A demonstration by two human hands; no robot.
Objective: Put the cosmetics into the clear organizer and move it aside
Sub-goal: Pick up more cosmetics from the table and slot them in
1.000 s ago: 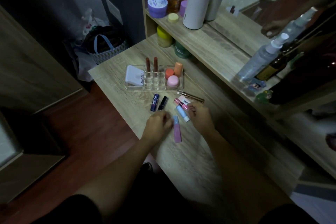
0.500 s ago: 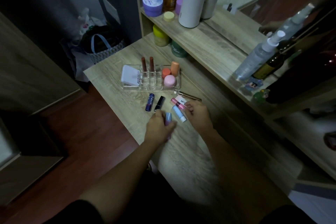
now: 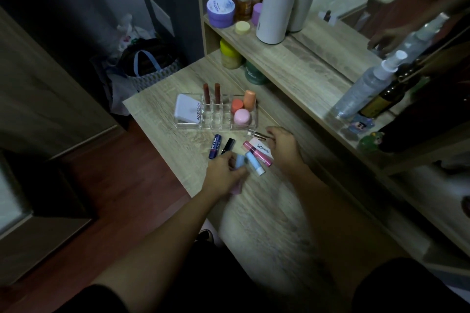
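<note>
Our left hand (image 3: pixel 223 175) is closing around a pink tube with a pale blue cap (image 3: pixel 238 164), while our right hand (image 3: pixel 284 147) is hovering half-curled, holding nothing, over the pink lip box (image 3: pixel 262 151). We are seeing the clear organizer (image 3: pixel 216 114) sitting farther back on the surface (image 3: pixel 267 223), already carrying a white compact (image 3: pixel 187 109).

Left hand (image 3: pixel 223 175) covers most of a pink tube (image 3: pixel 237 189); only blue cap and pink base show. Right hand (image 3: pixel 284 150) hides the end of the slim gold-capped tube (image 3: pixel 258 134). Small black stick (image 3: pixel 228 145): label unreadable. Scene dim.
</note>
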